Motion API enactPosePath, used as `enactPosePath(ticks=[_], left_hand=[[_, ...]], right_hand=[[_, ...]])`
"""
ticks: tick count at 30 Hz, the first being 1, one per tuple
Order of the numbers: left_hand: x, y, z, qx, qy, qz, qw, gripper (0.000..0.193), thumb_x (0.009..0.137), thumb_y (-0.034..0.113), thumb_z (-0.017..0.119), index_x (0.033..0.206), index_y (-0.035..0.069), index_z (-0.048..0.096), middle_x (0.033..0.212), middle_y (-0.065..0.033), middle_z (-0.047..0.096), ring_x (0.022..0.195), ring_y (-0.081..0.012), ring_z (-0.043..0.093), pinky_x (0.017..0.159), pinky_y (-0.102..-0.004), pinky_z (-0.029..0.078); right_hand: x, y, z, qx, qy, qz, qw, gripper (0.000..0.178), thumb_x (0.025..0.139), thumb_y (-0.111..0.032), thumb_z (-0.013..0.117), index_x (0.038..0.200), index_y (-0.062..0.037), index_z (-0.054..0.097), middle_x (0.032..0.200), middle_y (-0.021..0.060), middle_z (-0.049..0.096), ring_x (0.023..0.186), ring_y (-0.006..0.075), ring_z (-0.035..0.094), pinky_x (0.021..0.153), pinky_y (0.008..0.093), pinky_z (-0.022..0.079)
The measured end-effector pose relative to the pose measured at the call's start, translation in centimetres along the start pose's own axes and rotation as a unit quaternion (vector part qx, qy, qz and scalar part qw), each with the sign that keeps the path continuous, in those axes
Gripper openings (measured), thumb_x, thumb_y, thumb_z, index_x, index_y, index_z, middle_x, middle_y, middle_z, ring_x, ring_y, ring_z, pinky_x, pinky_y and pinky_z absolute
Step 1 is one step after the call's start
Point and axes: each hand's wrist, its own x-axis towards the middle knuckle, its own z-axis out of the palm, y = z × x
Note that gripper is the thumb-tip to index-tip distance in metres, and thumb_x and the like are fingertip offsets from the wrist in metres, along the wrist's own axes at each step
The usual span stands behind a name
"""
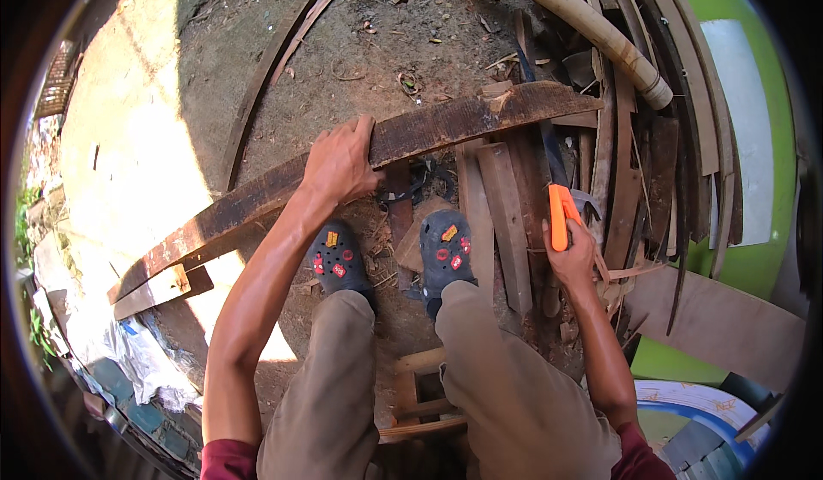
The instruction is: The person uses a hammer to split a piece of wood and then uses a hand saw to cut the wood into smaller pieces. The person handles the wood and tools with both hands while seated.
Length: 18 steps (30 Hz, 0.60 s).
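My left hand (341, 165) is closed over a long dark wooden plank (446, 124), gripping its middle part. The plank slants across in front of my feet, with its right end higher in view. In my right hand (573, 253) is a handsaw by its orange handle (560, 214). The dark saw blade (554, 156) runs away from me to the plank near its right end, and a stretch of it shows again beyond the plank. Whether the blade sits in a cut or passes under the plank I cannot tell.
Loose boards (506, 223) and more timber lie piled on the right, with a bamboo pole (591, 30) across them. A wood block (153, 293) lies under the plank's left end. A curved strip (257, 86) rests on the dirt ground. My dark clogs (446, 253) stand close behind the plank.
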Motion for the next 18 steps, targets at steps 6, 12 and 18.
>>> enactPosePath(ticks=[6,12,18], left_hand=[[2.1,-0.4,-1.5,0.032,-0.069,-0.039,0.996,0.064,0.067,0.026,0.084,0.113,0.000,0.049,0.104,-0.0233,0.066,0.102,-0.0429,0.065,0.087,-0.0514,0.052],[-0.5,-0.1,3.8,0.015,-0.039,0.012,0.999,0.058,0.067,0.020,0.083,0.110,0.001,0.049,0.098,-0.0267,0.065,0.096,-0.0481,0.063,0.084,-0.0527,0.052],[-2.5,1.8,3.4,0.032,0.010,0.016,0.999,0.072,0.084,0.044,0.076,0.132,-0.003,0.050,0.126,-0.0211,0.057,0.124,-0.0376,0.053,0.106,-0.0482,0.039]], right_hand=[[-13.9,3.8,-5.3,0.378,0.101,0.203,0.898,0.021,0.101,-0.015,0.059,0.114,0.0016,0.065,0.073,0.0012,0.053,0.061,0.0109,0.049,0.058,0.0263,0.040],[-15.0,-1.0,-6.6,0.484,0.114,0.093,0.863,0.036,0.108,-0.026,0.044,0.077,-0.0084,0.040,0.064,0.0009,0.036,0.054,0.0123,0.036,0.053,0.0274,0.032],[-9.8,-3.6,-2.2,0.368,0.033,0.020,0.929,0.029,0.099,-0.022,0.060,0.079,-0.0011,0.057,0.069,0.0046,0.054,0.062,0.0158,0.051,0.058,0.0322,0.042]])
